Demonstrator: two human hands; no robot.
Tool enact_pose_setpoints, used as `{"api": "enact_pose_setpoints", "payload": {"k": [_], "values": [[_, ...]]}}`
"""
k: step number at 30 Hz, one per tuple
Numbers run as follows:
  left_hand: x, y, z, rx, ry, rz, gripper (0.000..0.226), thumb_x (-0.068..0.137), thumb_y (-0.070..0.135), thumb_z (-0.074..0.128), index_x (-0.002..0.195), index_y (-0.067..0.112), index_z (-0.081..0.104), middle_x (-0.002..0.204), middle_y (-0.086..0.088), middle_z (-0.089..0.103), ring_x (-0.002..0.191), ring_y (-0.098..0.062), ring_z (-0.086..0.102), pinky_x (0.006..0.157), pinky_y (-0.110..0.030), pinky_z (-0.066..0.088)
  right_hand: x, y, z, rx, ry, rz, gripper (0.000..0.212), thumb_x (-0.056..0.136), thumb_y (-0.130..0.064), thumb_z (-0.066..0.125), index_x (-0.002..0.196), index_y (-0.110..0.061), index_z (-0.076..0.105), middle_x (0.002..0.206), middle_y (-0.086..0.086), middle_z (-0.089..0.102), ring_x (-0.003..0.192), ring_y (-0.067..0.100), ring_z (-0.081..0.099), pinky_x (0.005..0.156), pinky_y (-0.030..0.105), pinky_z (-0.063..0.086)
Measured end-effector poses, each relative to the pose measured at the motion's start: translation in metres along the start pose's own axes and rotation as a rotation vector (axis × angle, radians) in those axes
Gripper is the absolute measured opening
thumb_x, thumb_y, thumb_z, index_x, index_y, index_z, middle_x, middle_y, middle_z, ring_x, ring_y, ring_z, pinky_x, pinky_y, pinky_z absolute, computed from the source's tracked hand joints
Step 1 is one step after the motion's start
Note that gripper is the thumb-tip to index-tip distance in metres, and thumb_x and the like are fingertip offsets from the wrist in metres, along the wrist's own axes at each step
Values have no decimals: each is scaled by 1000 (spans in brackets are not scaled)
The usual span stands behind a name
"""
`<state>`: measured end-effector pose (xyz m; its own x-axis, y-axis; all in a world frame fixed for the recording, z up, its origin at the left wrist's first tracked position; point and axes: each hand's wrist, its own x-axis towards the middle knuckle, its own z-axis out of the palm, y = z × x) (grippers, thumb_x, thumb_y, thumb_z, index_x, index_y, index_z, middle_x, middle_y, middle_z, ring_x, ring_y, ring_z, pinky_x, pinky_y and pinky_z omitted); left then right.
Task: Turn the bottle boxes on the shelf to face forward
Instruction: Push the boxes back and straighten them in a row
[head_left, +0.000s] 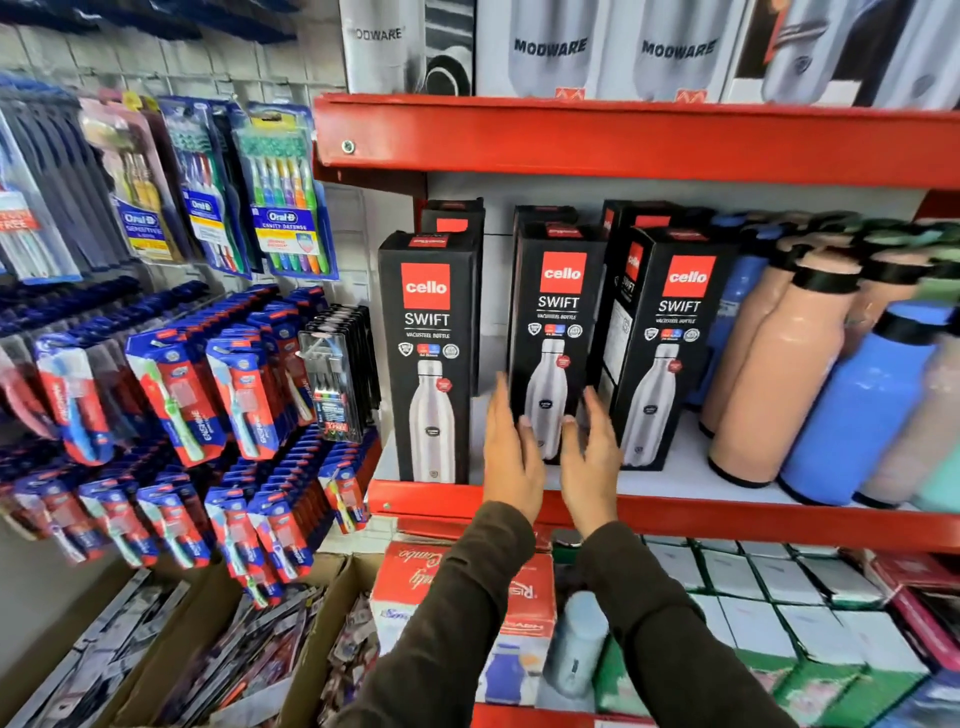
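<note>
a shop aisle fills the view, built round a red metal shelf (675, 512) whose white deck runs from centre to 3 o'clock. on the tier above, at 12 to 1 o'clock, stand grey modware bottle boxes (613, 49). at 9 to 10 o'clock a wall rack carries hanging oral-b toothbrush packs (283, 208), with red and blue toothbrush packs (171, 395) below them towards 8 o'clock. at 3 o'clock on the deck sit loose bottles: a blue bottle (852, 410) and, just beside it, a peach bottle (769, 384) with a black collar.

three black cello swift bottle boxes stand upright along the front of the deck, with more black boxes behind them. the left box (428, 358), at 11 o'clock from the hands, shows its printed front squarely. the middle box (556, 332) is also front-on. the right box (670, 348), at 1 o'clock from the hands, is angled so that its left side panel shows along with its front.

the left hand (511, 457) and the right hand (592, 457), both in dark sleeves, rise from 6 o'clock and flank the foot of the middle box. fingers of both are spread and loose, not clenched round anything; the fingertips lie against or just off the box's lower edges, and motion blur hides which.
</note>
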<state>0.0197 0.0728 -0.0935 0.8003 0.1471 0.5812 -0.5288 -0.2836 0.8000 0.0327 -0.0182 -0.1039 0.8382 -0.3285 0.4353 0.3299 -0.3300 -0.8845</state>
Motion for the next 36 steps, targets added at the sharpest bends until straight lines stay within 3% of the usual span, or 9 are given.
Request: {"api": "enact_pose_setpoints", "payload": {"k": [2,6,9,13,19,21,25,30,36], "values": [[10,-6,12,-1,16,-158,52,102,9,33,151,5,19,160,-7,23,149,-12,20,110,2,8,8,3,1,-31,-42,39,48,103,-14,45,150,-8,36,156,10,40,146,21,36,120,31,28],[21,-14,18,1,70,-371,43,101,8,37,144,1,37,148,-17,45,140,-28,41,111,-19,26,17,6,2,-72,-99,104,45,103,-15,45,146,-4,41,151,16,47,142,28,42,114,29,30],[20,-18,9,4,132,-437,39,102,12,40,138,4,48,140,-16,56,131,-28,51,95,-9,28,15,7,5,-51,-102,151,44,101,-16,50,143,-4,46,144,17,54,135,30,51,113,33,38],[15,-17,10,9,134,-449,36,101,14,42,135,7,54,133,-15,62,124,-29,57,92,-13,32,14,14,-4,-35,-106,146,43,100,-18,54,140,-4,51,141,15,57,132,27,54,113,38,42],[6,-18,9,79,156,-393,35,100,17,45,132,10,57,129,-12,66,120,-26,60,92,-14,35,9,13,-20,-6,-120,93,37,99,-15,57,135,-6,56,125,1,60,111,5,56,84,-3,39],[9,-18,7,72,154,-385,35,100,19,46,132,11,57,127,-11,67,119,-25,61,93,-16,38,8,10,-22,19,-122,82,38,99,-16,56,136,-8,55,124,-5,58,100,-9,57,79,-8,38],[4,-16,1,98,150,-344,35,100,23,46,131,13,59,120,-11,70,112,-24,65,93,-20,42,2,8,-25,13,-126,43,38,100,-18,55,136,-8,56,124,-4,61,88,-31,54,76,-7,40],[-11,-8,-5,96,156,-323,35,99,23,47,131,11,58,123,-8,69,114,-16,63,90,-11,38,-9,9,-31,4,-115,24,38,99,-19,56,136,-9,57,119,-6,62,88,-30,55,73,-4,43],[-24,-3,-10,46,180,-302,34,98,22,51,129,13,60,120,-5,70,105,-3,60,92,-17,44,-22,7,-36,6,-99,42,39,99,-24,58,137,-16,56,114,-14,59,81,-29,56,72,-5,43]]}}
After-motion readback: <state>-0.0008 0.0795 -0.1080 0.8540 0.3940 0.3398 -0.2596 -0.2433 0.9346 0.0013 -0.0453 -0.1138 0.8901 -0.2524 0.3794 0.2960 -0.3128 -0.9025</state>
